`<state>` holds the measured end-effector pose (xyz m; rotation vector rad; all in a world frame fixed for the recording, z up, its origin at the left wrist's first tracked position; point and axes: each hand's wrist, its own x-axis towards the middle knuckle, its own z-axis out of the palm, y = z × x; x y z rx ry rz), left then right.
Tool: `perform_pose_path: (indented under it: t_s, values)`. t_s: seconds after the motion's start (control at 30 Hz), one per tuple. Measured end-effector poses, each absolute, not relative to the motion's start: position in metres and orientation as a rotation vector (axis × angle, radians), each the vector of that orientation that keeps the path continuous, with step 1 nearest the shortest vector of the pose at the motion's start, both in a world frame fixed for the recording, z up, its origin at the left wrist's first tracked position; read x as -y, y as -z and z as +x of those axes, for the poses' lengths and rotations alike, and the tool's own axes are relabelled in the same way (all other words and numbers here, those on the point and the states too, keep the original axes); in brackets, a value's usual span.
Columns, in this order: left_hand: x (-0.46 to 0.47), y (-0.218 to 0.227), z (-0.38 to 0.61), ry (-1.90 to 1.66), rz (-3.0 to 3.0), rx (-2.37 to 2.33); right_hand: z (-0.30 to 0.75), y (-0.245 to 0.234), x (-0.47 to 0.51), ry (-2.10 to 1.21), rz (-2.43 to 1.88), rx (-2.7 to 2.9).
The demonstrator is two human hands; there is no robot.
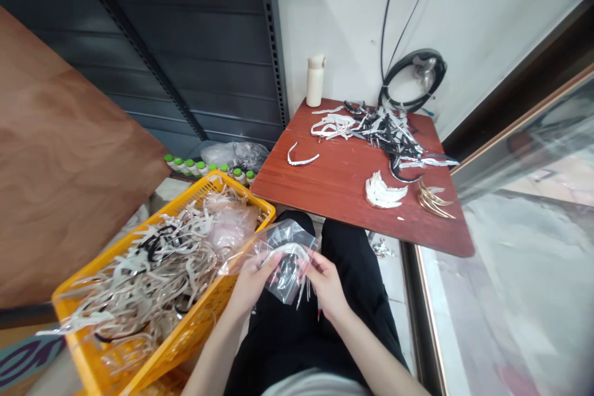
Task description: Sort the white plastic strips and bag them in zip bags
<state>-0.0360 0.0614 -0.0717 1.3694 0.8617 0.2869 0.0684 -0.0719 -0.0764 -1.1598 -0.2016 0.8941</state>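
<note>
Over my lap, both hands are closed around a clear plastic bag (283,288) and a few thin white curved strips (292,250). My left hand (253,278) pinches the bag's left side, thumb near one end of the arc. On the other side, my right hand (328,284) grips the strips where their loose ends hang down. Whether the strips lie inside the bag or against it, I cannot tell. On the red-brown table (325,182) ahead lie a single white curved strip (304,161), a white stack (384,190) and a gold stack (432,199).
At my left stands a yellow crate (179,346) heaped with tangled strips. A pile of black and white strips (385,130) and a cream bottle (315,81) occupy the table's back. Green-capped bottles (190,166) line the floor. A glass panel (524,272) borders the right.
</note>
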Motion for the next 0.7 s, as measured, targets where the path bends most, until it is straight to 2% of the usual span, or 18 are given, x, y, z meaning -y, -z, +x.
perform_pose_path:
  t_s: [0.17, 0.33, 0.5, 0.7]
  values:
    - [-0.060, 0.085, -0.037, -0.310, 1.310, -0.916, 0.052, 0.093, 0.076, -0.876, -1.184, 0.123]
    - [-0.054, 0.092, -0.033, -0.318, 1.222, -0.968, 0.048, 0.111, 0.076, -0.688, -1.348, 0.122]
    - [-0.046, 0.081, -0.025, -0.238, 1.112, -0.974, 0.062, 0.116, 0.069, -0.538, -1.448, 0.144]
    - [-0.002, 0.065, -0.041, -0.188, 0.924, -0.930, 0.085, 0.109, 0.061, -0.631, -1.341, -0.053]
